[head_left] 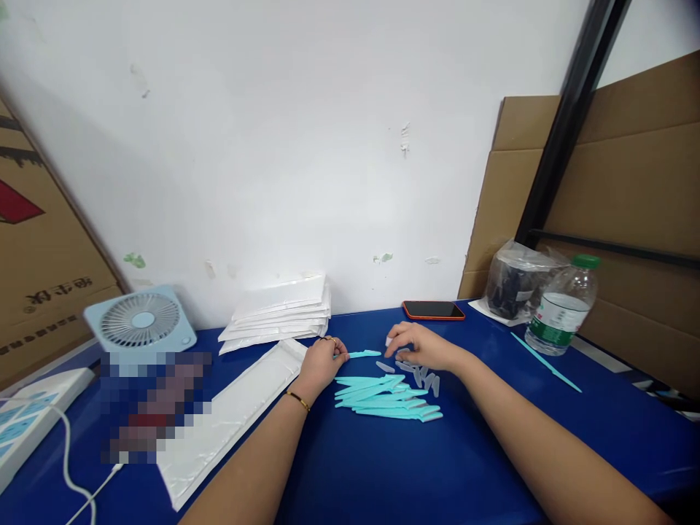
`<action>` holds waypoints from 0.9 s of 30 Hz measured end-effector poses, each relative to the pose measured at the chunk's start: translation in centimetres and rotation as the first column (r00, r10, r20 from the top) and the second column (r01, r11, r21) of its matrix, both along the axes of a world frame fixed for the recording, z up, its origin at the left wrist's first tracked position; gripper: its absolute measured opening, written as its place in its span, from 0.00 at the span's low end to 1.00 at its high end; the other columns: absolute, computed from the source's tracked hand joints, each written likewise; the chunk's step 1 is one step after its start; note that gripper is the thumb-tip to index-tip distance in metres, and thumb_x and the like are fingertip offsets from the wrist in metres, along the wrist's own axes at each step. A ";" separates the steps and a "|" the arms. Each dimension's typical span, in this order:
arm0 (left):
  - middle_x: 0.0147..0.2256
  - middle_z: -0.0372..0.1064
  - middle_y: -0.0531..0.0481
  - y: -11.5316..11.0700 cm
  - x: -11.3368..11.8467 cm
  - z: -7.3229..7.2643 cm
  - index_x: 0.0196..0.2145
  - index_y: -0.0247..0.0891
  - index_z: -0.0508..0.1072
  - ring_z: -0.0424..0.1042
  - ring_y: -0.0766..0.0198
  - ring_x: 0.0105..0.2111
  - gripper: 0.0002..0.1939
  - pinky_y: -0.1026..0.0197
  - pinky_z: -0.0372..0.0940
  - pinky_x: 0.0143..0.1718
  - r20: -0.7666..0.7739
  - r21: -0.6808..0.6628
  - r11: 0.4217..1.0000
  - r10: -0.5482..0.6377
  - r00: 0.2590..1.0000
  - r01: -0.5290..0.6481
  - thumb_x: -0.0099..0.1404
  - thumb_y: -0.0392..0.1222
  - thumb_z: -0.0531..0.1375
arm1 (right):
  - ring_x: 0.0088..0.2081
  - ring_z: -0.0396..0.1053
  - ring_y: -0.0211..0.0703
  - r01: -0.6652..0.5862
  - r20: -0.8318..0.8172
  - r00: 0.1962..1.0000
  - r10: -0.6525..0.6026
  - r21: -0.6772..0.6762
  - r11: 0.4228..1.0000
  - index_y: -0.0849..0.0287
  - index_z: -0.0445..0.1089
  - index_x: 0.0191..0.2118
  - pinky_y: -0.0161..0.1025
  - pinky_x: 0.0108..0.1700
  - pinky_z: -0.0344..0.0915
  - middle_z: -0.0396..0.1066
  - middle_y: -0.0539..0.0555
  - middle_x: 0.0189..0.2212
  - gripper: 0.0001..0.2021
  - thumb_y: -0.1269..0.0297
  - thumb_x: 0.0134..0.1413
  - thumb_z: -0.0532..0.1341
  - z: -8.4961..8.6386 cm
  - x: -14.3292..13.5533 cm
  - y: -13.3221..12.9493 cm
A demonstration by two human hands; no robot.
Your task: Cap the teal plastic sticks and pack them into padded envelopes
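Eyebrow razor (365, 354), slim and turquoise, pinched at the handle end between thumb and fingertips of the left hand (321, 362). Extends rightward from that grip, low over the blue table (339, 467), into the space between both hands. Long axis nearly left to right, head end pointing right, toward the right hand (424, 347); way of the blade's edge too small to tell. By grip, nearer to the left hand.

At the right hand, fingers curled downward, tips slightly parted over the far side of the scattered clear blade caps (436, 386); whether pinching one, impossible to tell. One separate cap (386, 367) just on the near side of the held razor's head, between the hands, long axis slanting from far left to near right. Other caps nearer to the right hand, beneath and beside the fingers, pointing various ways, several with long axes running near to far.

On the near side of both hands, a loose pile of turquoise razors (383, 399), overlapping, long axes mostly left to right, most heads toward the right. Farther right, near the water bottle (561, 313), a single turquoise stick (547, 363), slanting from far left to near right. To the left, a long white packet (235, 423), with a stack of white packets (278, 310) on its far side, close to the wall (306, 160).
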State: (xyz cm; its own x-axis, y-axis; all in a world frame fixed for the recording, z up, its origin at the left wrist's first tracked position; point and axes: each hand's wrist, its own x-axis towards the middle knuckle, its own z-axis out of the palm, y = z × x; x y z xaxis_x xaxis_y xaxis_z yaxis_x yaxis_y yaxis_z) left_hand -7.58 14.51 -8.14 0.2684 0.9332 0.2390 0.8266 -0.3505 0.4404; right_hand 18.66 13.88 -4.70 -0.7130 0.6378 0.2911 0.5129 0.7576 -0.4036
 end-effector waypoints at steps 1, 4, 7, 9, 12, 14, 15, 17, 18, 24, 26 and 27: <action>0.29 0.68 0.52 0.0 -0.1 0.0 0.28 0.39 0.72 0.66 0.65 0.31 0.04 0.65 0.56 0.30 -0.001 0.000 1.000 0.002 1.000 -0.002 0.57 0.40 0.58 | 0.42 0.64 0.42 -0.025 0.047 0.999 0.024 0.019 0.999 0.50 0.75 0.37 0.39 0.46 0.57 0.68 0.51 0.41 0.10 0.70 0.50 0.60 0.1 -0.5 -0.1; 0.28 0.69 0.52 0.1 -0.4 0.0 0.28 0.39 0.72 0.66 0.65 0.30 0.04 0.65 0.55 0.29 0.001 0.003 1.000 0.012 1.000 -0.012 0.57 0.39 0.57 | 0.41 0.64 0.42 -0.067 0.150 0.987 0.060 0.042 0.997 0.49 0.75 0.35 0.41 0.47 0.55 0.70 0.51 0.37 0.07 0.67 0.49 0.62 -0.2 -1.7 0.0; 0.28 0.69 0.52 0.1 -0.7 0.1 0.28 0.39 0.72 0.66 0.66 0.30 0.04 0.65 0.55 0.29 0.011 0.003 1.000 0.011 1.000 -0.011 0.57 0.38 0.57 | 0.38 0.65 0.41 -0.039 0.141 0.989 0.033 0.040 0.998 0.52 0.76 0.34 0.39 0.46 0.56 0.72 0.51 0.33 0.06 0.63 0.51 0.61 -0.7 -1.8 0.4; 0.28 0.69 0.52 0.2 -0.8 0.1 0.27 0.39 0.72 0.66 0.66 0.30 0.04 0.65 0.55 0.29 0.009 -0.001 1.000 0.012 1.000 -0.012 0.57 0.38 0.57 | 0.36 0.66 0.41 0.025 0.107 0.994 -0.030 0.047 0.999 0.54 0.75 0.34 0.38 0.44 0.58 0.73 0.52 0.31 0.07 0.63 0.52 0.60 -1.1 -1.3 0.6; 0.28 0.68 0.52 0.2 -0.7 0.1 0.27 0.39 0.72 0.66 0.66 0.30 0.04 0.65 0.55 0.29 0.005 -0.004 1.000 0.010 1.000 -0.010 0.56 0.38 0.58 | 0.33 0.68 0.40 0.184 0.044 0.982 -0.185 0.013 0.983 0.58 0.75 0.31 0.35 0.37 0.60 0.73 0.53 0.29 0.07 0.66 0.51 0.59 -1.5 -0.7 1.0; 0.29 0.69 0.52 0.2 -0.6 0.1 0.27 0.39 0.72 0.66 0.66 0.31 0.04 0.65 0.55 0.30 0.001 0.000 1.000 -0.002 1.000 0.002 0.56 0.38 0.58 | 0.30 0.68 0.39 0.262 -0.007 0.965 -0.263 -0.056 0.963 0.59 0.74 0.30 0.33 0.33 0.60 0.73 0.53 0.28 0.06 0.66 0.49 0.59 -1.7 -0.6 1.3; 0.29 0.68 0.52 0.2 -0.5 0.1 0.28 0.39 0.72 0.65 0.66 0.31 0.04 0.65 0.55 0.30 -0.003 0.004 1.000 -0.006 1.000 0.006 0.56 0.38 0.58 | 0.29 0.68 0.38 0.276 -0.031 0.960 -0.279 -0.091 0.957 0.59 0.74 0.30 0.32 0.31 0.60 0.73 0.52 0.28 0.06 0.66 0.49 0.60 -1.9 -0.6 1.5; 0.30 0.68 0.52 0.2 -0.4 0.0 0.28 0.39 0.72 0.65 0.66 0.31 0.04 0.65 0.56 0.30 -0.013 0.013 1.000 -0.011 1.000 0.011 0.56 0.39 0.58 | 0.28 0.68 0.37 0.261 -0.066 0.960 -0.271 -0.130 0.957 0.59 0.74 0.30 0.32 0.31 0.61 0.73 0.52 0.28 0.06 0.64 0.48 0.60 -2.2 -0.8 1.8; 0.30 0.68 0.52 0.1 -0.3 0.0 0.28 0.40 0.72 0.65 0.66 0.31 0.04 0.65 0.56 0.30 -0.016 0.018 1.000 -0.010 1.000 0.010 0.57 0.39 0.58 | 0.28 0.68 0.37 0.246 -0.076 0.963 -0.258 -0.140 0.959 0.59 0.74 0.30 0.32 0.31 0.61 0.73 0.52 0.28 0.07 0.64 0.48 0.60 -2.3 -0.8 1.9; 0.30 0.69 0.52 0.1 -0.2 0.1 0.29 0.39 0.72 0.66 0.65 0.32 0.04 0.65 0.56 0.30 -0.007 0.010 1.000 -0.016 1.000 0.016 0.57 0.39 0.57 | 0.29 0.68 0.37 0.229 -0.086 0.966 -0.243 -0.154 0.961 0.60 0.74 0.30 0.32 0.33 0.61 0.73 0.52 0.28 0.07 0.65 0.48 0.60 -2.6 -0.9 2.2; 0.30 0.68 0.52 0.0 -0.1 0.1 0.29 0.39 0.72 0.66 0.65 0.31 0.04 0.65 0.56 0.30 -0.002 0.009 1.000 -0.027 1.000 0.027 0.57 0.39 0.57 | 0.29 0.68 0.37 0.212 -0.086 0.971 -0.224 -0.135 0.968 0.59 0.75 0.31 0.33 0.34 0.61 0.73 0.51 0.28 0.07 0.65 0.48 0.60 -2.6 -1.4 2.1; 0.30 0.68 0.52 0.0 0.0 0.1 0.29 0.39 0.72 0.66 0.65 0.31 0.04 0.65 0.56 0.30 -0.001 0.006 0.999 -0.035 0.999 0.035 0.57 0.39 0.57 | 0.30 0.68 0.37 0.204 -0.087 0.973 -0.216 -0.127 0.971 0.59 0.75 0.31 0.33 0.34 0.61 0.73 0.51 0.28 0.07 0.65 0.49 0.60 -2.7 -1.8 2.0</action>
State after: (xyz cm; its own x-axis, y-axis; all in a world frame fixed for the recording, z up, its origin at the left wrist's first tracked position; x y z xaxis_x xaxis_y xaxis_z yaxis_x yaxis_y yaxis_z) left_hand -7.58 14.52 -8.08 0.3007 0.9218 0.2448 0.8142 -0.3817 0.4375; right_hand 16.85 15.87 -7.36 -0.5310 0.8037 0.2685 0.6083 0.5821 -0.5396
